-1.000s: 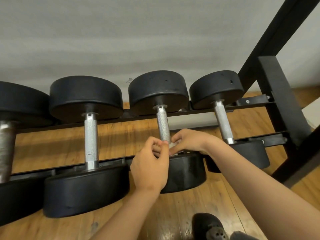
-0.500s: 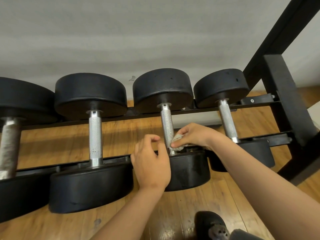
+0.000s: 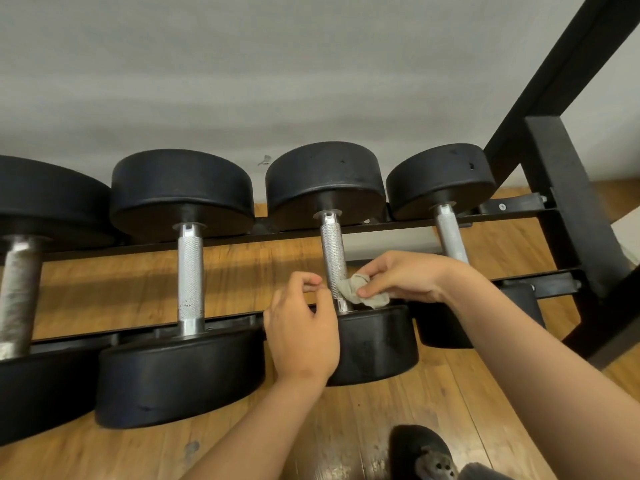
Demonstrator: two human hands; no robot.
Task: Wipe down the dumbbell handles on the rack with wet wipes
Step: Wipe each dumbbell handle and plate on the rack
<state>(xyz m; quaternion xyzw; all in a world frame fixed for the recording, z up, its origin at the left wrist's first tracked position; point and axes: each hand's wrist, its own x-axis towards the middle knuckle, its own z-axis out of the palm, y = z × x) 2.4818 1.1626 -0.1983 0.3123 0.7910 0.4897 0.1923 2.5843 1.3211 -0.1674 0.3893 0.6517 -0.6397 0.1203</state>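
Crumpled wipe [image 3: 360, 292] against knurled handle [image 3: 333, 258]

A gym, perhaps a small home one: black dumbbells [image 3: 189, 271] racked in a row either side of the left hand [image 3: 301, 334], steel rack [image 3: 561, 202], wooden floor [image 3: 381, 427] below, plain wall [image 3: 242, 81] beyond.
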